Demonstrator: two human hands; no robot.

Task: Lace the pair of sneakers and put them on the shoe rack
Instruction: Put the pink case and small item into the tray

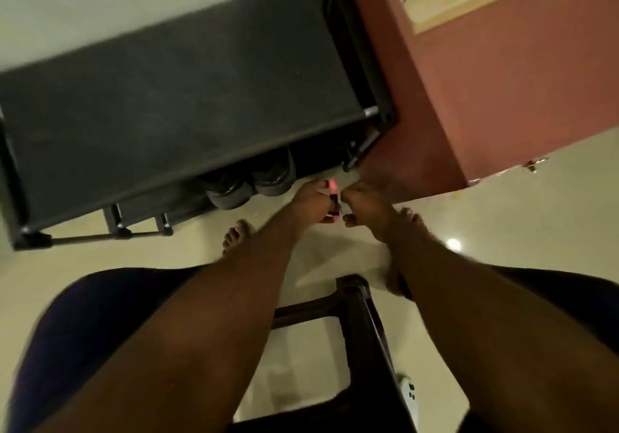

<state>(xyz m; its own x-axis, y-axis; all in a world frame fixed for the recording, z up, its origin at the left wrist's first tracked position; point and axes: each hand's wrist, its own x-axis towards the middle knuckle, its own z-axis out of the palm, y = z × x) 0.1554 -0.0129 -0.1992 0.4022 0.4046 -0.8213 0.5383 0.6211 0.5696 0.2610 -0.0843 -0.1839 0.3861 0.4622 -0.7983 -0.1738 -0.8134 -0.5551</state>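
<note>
Grip of left hand (310, 205) and right hand (366, 203) pinches a blurred pink-and-black object (332, 198); slippage risks dropping it before the black fabric shoe rack (174, 98).

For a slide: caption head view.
Left hand meets right hand at pink object before black shoe rack holding dark sneakers.

Shoe rack (167, 98): black tube frame, dark fabric top shelf, against the wall. Pair of dark sneakers (269, 180): side by side on a lower shelf, toes protruding forward, laces indiscernible.
</note>
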